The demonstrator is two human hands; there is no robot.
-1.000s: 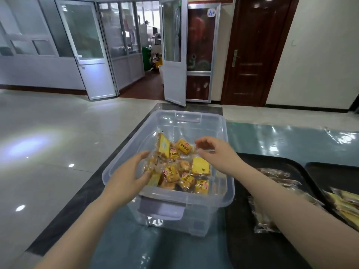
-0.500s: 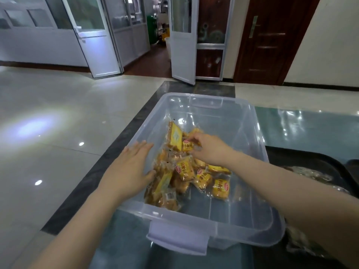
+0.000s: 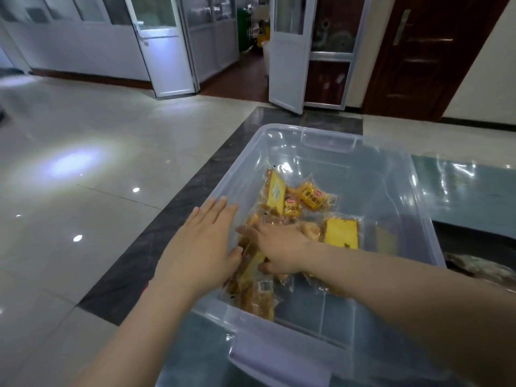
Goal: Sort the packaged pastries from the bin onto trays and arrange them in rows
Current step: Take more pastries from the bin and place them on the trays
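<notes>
Left hand [image 3: 202, 247] flat & open beside pile; right hand [image 3: 279, 247] grips clear-wrapped yellow pastry pkts [image 3: 251, 263] in clear plastic bin [image 3: 329, 141]: lift w/o squeezing.

**Both hands inside the clear bin**

A clear plastic bin [image 3: 329, 141] is seen on a glossy table [image 3: 460, 188], with wrapped yellow pastries [image 3: 312, 199] heaped toward its left side. The left hand [image 3: 201, 247] is held flat, fingers straight, over the bin's left wall. The right hand [image 3: 279, 250] is laid on the pile, its thumb hooked against a packet [image 3: 251, 268]. A dark tray [image 3: 474, 263] is glimpsed just beside the bin at right.
</notes>
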